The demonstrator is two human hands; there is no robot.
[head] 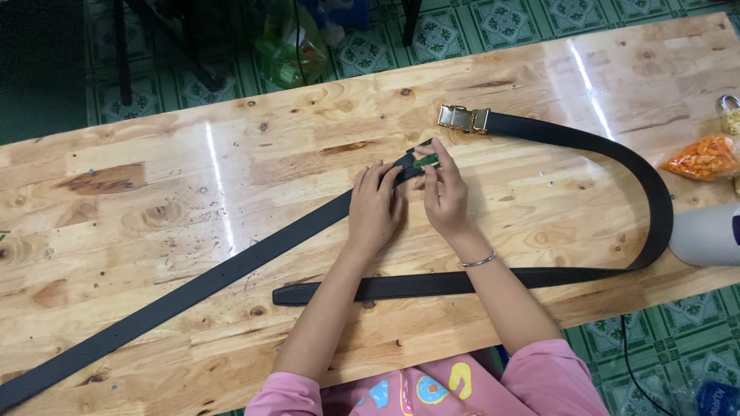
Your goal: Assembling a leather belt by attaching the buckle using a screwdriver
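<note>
The left hand (375, 206) lies flat, fingers curled down, pressing the end of a long black belt (208, 281) against the desk (154, 192). This belt runs from the hands toward eight o'clock and off the lower left edge. The right hand (443, 192) is closed in a pinch on a small green tool (426, 160) set at the belt's cut end, just at twelve o'clock of the fingers. What kind of tool it is cannot be told; only a green handle and a dark tip show.

For the work at the belt end, it seems wise to keep the left palm firm so the strap does not slide, and to hold the green tool square to the strap, with fingertips out of its path.

A second black belt (617, 154) with a gold buckle (463, 118) loops from one o'clock of the hands around to the right and back below the wrists.

At three o'clock, by the desk's right edge, lies a clear bag of orange pieces (703, 158); beneath it sits a rounded white object (705, 235), partly out of view. At eleven o'clock, on the green tiled floor (462, 31) beyond the desk, stands a green translucent bag (289, 46). No labels can be read.
</note>
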